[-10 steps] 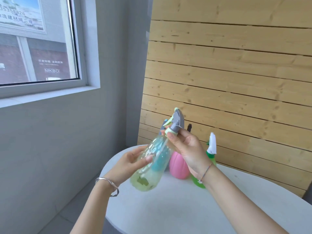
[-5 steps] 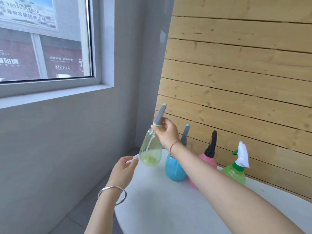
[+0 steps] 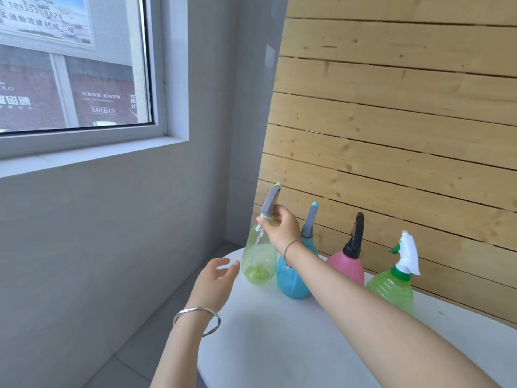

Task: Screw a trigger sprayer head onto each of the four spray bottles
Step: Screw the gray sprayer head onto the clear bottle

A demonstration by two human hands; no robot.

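Note:
Four spray bottles stand in a row on the white round table (image 3: 293, 337), along the wooden wall. At the left end is the pale yellow-green bottle (image 3: 258, 261) with a grey trigger head (image 3: 270, 201); my right hand (image 3: 279, 229) grips its neck just under the head. Its base rests at the table's far left edge. To its right stand the blue bottle (image 3: 291, 281) with a grey head, the pink bottle (image 3: 347, 266) with a black head and the green bottle (image 3: 391, 289) with a white head. My left hand (image 3: 215, 281) hovers open beside the yellow-green bottle, holding nothing.
A slatted wooden wall (image 3: 391, 135) rises right behind the bottles. A grey wall with a window (image 3: 72, 65) and sill is to the left. The table edge drops to grey floor (image 3: 134, 345) at the left.
My right hand carried the yellow-green bottle away from me and set it down at the row's left end. My left hand let go of it and stays open nearby.

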